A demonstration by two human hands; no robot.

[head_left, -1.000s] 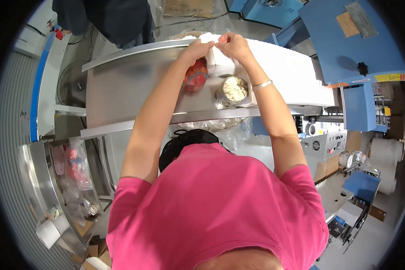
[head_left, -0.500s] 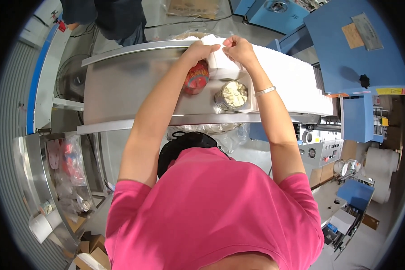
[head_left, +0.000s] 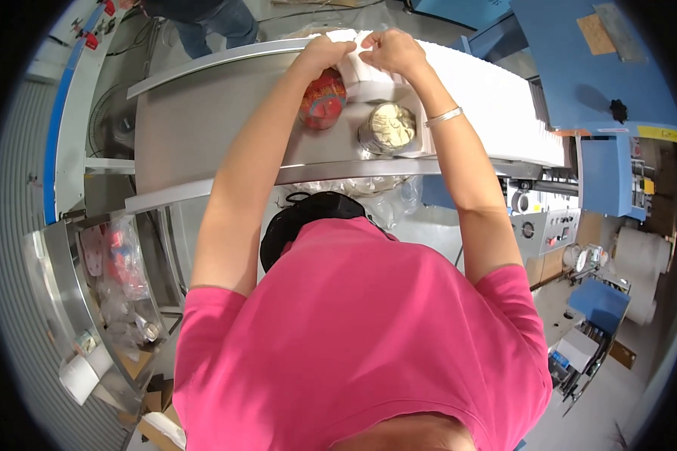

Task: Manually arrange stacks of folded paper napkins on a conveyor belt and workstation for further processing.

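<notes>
At the far side of the metal worktable, my left hand (head_left: 327, 55) is closed, its thumb and fingers reaching over a white paper-like bundle (head_left: 370, 89). Opposite it, my right hand (head_left: 396, 54) curls with thumb and fingertip pinched close above the same bundle. Whatever is between the fingers is too small to make out. Just below my left hand lies a red printed round package (head_left: 323, 101). A clear round container filled with pale yellow pieces (head_left: 389, 126) stands nearer me, left of my right forearm, beside a white tray-like edge (head_left: 424, 134).
A long white row of stacked material (head_left: 489, 105) covers the table's right part. Metal rails (head_left: 346, 170) run along the table's edges. Blue machines (head_left: 579, 83) stand at the right. Beyond the table, another person's jeans (head_left: 222, 30) show. A metal cart with plastic bags (head_left: 120, 263) stands at the left.
The table and both hands sit higher in the picture, as my view has shifted. My hands stay at the white bundle, and the right one is slightly more curled. The person beyond has shifted.
</notes>
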